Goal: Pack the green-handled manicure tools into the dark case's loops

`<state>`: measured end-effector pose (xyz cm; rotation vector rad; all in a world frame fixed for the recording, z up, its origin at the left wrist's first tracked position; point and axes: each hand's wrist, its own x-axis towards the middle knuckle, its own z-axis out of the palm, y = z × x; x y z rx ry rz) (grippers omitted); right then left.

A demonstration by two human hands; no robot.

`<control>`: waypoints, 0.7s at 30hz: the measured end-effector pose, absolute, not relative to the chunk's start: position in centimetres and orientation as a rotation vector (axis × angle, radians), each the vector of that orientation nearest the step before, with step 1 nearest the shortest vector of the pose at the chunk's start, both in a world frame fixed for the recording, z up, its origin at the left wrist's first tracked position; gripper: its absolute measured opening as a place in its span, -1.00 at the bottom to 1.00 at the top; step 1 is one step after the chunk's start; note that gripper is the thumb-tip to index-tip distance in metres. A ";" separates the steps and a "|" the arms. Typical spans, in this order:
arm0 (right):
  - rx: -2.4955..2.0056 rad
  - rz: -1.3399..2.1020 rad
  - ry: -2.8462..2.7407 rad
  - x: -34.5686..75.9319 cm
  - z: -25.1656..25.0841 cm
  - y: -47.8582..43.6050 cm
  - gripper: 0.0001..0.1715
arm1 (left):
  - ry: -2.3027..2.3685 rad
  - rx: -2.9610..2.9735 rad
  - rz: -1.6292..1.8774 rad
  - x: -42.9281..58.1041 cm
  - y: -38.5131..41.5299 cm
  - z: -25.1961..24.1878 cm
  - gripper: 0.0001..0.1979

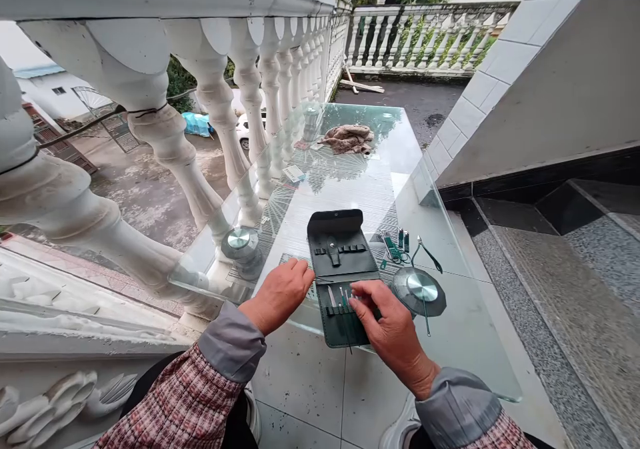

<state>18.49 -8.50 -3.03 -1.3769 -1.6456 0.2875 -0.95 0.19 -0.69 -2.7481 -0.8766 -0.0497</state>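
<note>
A dark green manicure case (pixel 345 270) lies unfolded on the glass table (pixel 470 342). Slim metal tools (pixel 331 297) sit in the loops of its near half; the loops of the far half hold none. My left hand (pixel 283 294) is closed in a pinch at the case's left edge, with a thin dark rod showing at its fingertips. Over the near half, my right hand (pixel 390 322) has thumb and fingers closed at the tools; what they grip is hidden. To the right lie nippers (pixel 428 254), nail clippers (pixel 403 239) and a thin metal tool (pixel 427 315).
A crumpled brown cloth (pixel 347 139) and a small card-like packet (pixel 294 173) lie farther back on the glass. Round metal table mounts (pixel 239 239) show through it. A white balustrade (pixel 210 89) runs along the left; stone steps (pixel 565 289) are at right.
</note>
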 end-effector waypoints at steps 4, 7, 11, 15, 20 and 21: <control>-1.401 0.246 -1.664 18.5 -3.1 -8.8 -0.65 | -0.713 -2.794 -0.244 -0.5 -0.6 -0.3 -0.80; -1.308 0.224 -1.786 18.2 -3.3 -9.1 -0.65 | -0.501 -2.877 -0.418 0.3 -1.4 -0.4 -0.76; -1.202 0.108 -1.860 18.4 -3.0 -9.3 -0.68 | -0.396 -2.939 -0.526 0.9 -2.0 -0.8 -0.75; -1.318 -0.093 -1.843 21.2 -2.2 -9.1 -0.71 | -0.539 -2.933 -0.582 0.7 -1.8 -0.8 -0.76; -1.689 -0.521 -1.771 25.9 -1.9 -9.5 -0.79 | -0.565 -2.935 -0.431 0.4 -1.4 -0.9 -0.78; -1.748 -0.583 -1.776 26.5 -2.1 -9.7 -0.80 | -0.546 -2.941 -0.398 0.4 -1.4 -0.9 -0.78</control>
